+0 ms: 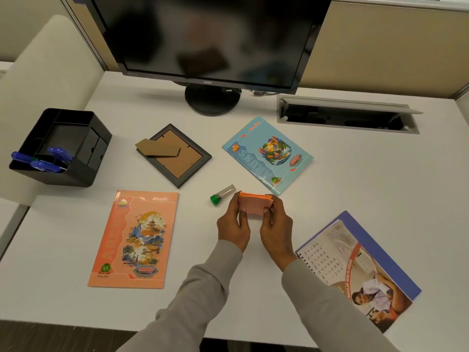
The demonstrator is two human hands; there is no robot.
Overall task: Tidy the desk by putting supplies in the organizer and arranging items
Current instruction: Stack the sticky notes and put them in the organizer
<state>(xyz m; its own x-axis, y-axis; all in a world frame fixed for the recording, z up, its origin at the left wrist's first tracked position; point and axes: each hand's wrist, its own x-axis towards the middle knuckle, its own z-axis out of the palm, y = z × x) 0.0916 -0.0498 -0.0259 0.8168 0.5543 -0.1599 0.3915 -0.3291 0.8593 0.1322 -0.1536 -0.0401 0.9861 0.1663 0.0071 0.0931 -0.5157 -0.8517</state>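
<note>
bench white and matte, closed in at back by beige partition panels. pale rounded shape beyond left edge, not identifiable. dark monitor on round foot at rear centre, top cut off by frame; screen giving only blurred reflections. grey cable slot sunk in bench right of monitor foot, flap raised, inside too dark to read.

black organizer at far left, blue pens leaning in its near compartment, lower ends hidden. picture frame face down mid-bench, stand flap showing. blue notebook right of frame; orange notebook near left; spiral calendar near right, small print not legible. green-capped tube lying just left of hands, contents unclear.

pink sticky-note pad at centre, pinched from both sides: left hand on left edge, right hand on right edge, curled fingers hiding its lower corners. grey sleeves running off bottom edge.
</note>
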